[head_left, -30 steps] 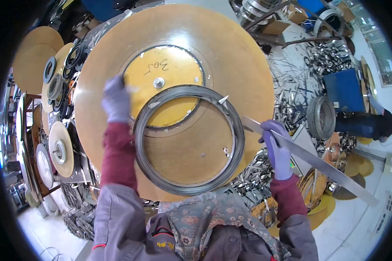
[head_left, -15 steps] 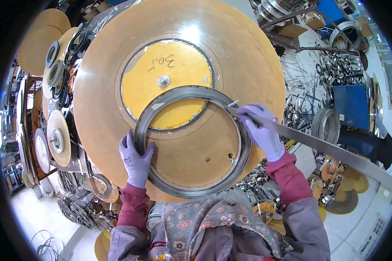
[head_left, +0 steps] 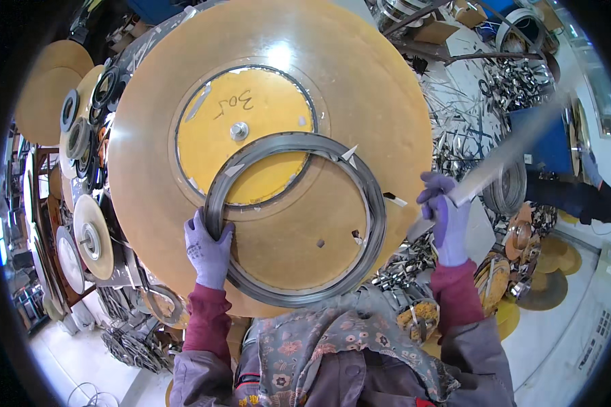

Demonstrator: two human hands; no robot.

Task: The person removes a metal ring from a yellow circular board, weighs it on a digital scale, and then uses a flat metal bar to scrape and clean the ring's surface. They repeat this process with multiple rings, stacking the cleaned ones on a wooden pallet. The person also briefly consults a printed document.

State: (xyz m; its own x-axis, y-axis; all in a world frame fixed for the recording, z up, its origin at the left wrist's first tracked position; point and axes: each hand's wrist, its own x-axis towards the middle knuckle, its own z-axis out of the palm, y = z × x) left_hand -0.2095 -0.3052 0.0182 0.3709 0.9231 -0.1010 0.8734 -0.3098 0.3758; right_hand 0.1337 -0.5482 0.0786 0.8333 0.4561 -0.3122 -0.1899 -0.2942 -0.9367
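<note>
My left hand (head_left: 209,252), in a pale purple glove, grips the left side of a wide grey metal ring (head_left: 293,142), thumb toward its opening. The ring lies on a large tan disc (head_left: 380,81), overlapping the yellow round plate (head_left: 214,159) at the disc's middle, which has a bolt (head_left: 239,131). My right hand (head_left: 451,224), gloved alike, is off the disc's right edge, closed round a long flat metal strip (head_left: 502,159). The strip slants up to the right and is blurred at its far end. Small pointed pale scraps (head_left: 349,156) lie on the ring's upper right.
Stacked discs and dark rings (head_left: 80,139) crowd the left side. Heaps of metal scraps (head_left: 516,81) and a blue box (head_left: 542,139) are at the right. Another person's dark sleeve (head_left: 567,193) reaches in from the right edge. Round tan discs (head_left: 546,292) lie at lower right.
My right hand has moved right, away from the ring, and the strip has swung from slanting down to slanting up at its right end. My left hand still grips the ring.
</note>
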